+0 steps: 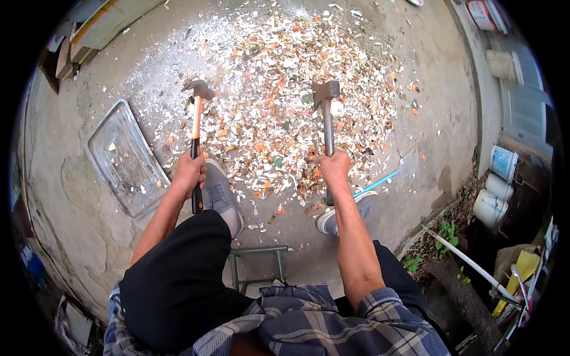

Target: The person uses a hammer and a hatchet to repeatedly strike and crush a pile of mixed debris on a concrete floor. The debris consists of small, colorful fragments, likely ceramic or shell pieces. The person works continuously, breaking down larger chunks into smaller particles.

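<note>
My left hand (189,173) is closed round the black grip of a claw hammer (196,118) with an orange and black handle; its dark head points away from me. In my right hand (334,167) is a second hammer (328,121), with a grey metal handle and a blocky dark head. Both heads are over a wide spread of broken shell-like pieces (267,142), white, tan and orange, on the concrete ground. Finer white powder (169,59) lies at the far left of the spread. Whether either head touches the pieces I cannot tell.
A shallow metal tray (122,178) with a few fragments lies at the left. A blue stick (380,183) is by my right shoe (356,213). Several white buckets (499,187) line the right side, near a pale pole (469,261). A green metal frame (258,252) stands between my legs.
</note>
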Available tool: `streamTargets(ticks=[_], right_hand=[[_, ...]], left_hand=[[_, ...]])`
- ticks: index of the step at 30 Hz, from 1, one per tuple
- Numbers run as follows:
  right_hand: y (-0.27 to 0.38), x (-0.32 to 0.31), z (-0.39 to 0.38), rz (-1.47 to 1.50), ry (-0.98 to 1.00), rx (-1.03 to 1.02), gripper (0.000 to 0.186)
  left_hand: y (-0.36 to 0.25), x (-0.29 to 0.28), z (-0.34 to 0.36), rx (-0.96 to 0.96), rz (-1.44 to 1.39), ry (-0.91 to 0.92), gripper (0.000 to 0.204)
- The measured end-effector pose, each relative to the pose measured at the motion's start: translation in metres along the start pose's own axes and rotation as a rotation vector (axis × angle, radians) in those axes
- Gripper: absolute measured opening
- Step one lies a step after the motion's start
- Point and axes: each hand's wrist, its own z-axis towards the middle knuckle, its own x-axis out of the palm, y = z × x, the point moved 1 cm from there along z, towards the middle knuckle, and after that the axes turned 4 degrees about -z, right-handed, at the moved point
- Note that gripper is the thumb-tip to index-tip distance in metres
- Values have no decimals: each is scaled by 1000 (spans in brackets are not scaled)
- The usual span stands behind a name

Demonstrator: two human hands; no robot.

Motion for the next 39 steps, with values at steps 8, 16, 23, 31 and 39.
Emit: streamTargets(ticks=[8,16,23,31,39], right_hand=[[46,-53,-26,285,-168,-90,16],[-26,-5,-8,113,-32,9,17],[51,-71,-31,316,-181,-95,23],[-21,18,10,-133,-103,-64,18],[38,-45,-12,56,-83,-73,18]], left_hand=[[4,-8,2,15,-38,8,9],[-2,0,4,17,-22,7,9],[5,-11,0,8,-3,-12,8],[-2,7,5,28,19,8,8],[5,-5,-4,7,25,-27,7]])
